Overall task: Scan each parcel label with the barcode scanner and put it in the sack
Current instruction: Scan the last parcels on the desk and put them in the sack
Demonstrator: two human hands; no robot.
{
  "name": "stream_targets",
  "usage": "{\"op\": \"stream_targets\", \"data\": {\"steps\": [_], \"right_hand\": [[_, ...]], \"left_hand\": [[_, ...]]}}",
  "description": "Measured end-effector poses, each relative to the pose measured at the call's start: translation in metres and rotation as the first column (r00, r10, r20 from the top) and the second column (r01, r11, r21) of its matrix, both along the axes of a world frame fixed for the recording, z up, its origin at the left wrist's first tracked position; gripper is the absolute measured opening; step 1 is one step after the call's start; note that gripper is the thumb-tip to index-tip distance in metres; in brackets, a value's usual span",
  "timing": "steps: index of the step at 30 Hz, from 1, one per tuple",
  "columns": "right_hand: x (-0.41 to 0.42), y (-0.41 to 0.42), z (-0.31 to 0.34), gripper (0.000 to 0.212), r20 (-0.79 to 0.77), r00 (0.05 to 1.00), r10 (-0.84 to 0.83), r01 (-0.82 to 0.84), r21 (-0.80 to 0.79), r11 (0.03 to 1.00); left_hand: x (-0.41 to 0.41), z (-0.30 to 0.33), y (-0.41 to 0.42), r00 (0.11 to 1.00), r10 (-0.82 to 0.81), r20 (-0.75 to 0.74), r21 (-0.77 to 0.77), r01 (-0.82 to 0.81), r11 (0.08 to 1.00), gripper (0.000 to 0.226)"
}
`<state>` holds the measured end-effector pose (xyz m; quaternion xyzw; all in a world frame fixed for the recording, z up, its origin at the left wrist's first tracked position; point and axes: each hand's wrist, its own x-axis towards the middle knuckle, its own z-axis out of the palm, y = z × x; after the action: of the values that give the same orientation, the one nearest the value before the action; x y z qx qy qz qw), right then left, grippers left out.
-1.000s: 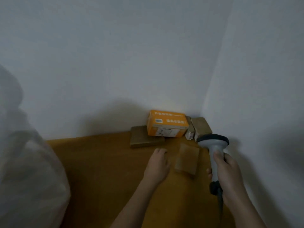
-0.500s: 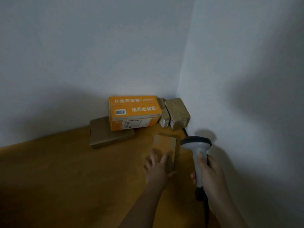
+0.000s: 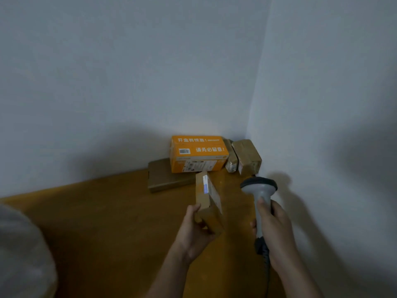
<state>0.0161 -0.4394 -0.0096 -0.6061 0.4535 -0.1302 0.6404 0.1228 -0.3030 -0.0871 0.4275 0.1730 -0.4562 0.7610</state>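
A small brown parcel [image 3: 207, 200] is held raised above the wooden tabletop [image 3: 107, 222] by the left hand [image 3: 196, 230], fingers and thumb curled round its near lower end. The parcel is tilted on edge; a white label [image 3: 205, 184] with a blue patch is seen along its upper edge, and a second pale label lies on its right face. The print on both is too small to be read.

The barcode scanner [image 3: 259, 191] is gripped by its grey handle in the right hand [image 3: 274, 227], fingers wrapped tightly, thumb laid up the back of the handle. The dark-rimmed head is just beside the parcel, to its right, not touching it. A dark cable [image 3: 265, 258] hangs from the handle's base.

In the corner of the walls, an orange box [image 3: 198, 154] is noted, printed in white Chinese characters: "开盒有惊喜!" on top and "请务必留意!" below, with a barcode sticker at left and a shipping label on the front face (unreadable). It rests partly on a flat brown parcel [image 3: 165, 177]. To its right, two taped brown parcels [image 3: 245, 157] stand against the wall, small labels illegible.

A pale, blurred sack [image 3: 23, 254] is recorded at the lower left edge.
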Motion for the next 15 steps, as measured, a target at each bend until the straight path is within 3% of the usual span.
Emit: {"op": "stream_targets", "data": {"steps": [4,7,12,15], "right_hand": [[-0.013,0.031,0.014,0.025,0.061,0.997,0.05,-0.047,-0.054,0.997],[-0.02,0.055,0.021,0.037,0.053,0.994,0.1,-0.089,-0.169,0.981],[-0.035,0.086,0.036,0.062,0.059,0.99,0.126,-0.104,-0.29,0.952],[-0.042,0.102,0.041,0.066,0.056,0.986,0.16,-0.133,-0.328,0.935]], "left_hand": [[-0.02,0.034,0.031,1.0,-0.021,0.01,-0.295,0.023,0.955,0.062],[-0.037,0.057,0.051,0.998,-0.038,0.052,-0.368,0.054,0.928,0.066],[-0.057,0.086,0.08,0.974,-0.043,0.221,-0.337,0.118,0.934,0.076],[-0.068,0.103,0.096,0.946,-0.023,0.324,-0.198,0.092,0.976,0.075]]}}
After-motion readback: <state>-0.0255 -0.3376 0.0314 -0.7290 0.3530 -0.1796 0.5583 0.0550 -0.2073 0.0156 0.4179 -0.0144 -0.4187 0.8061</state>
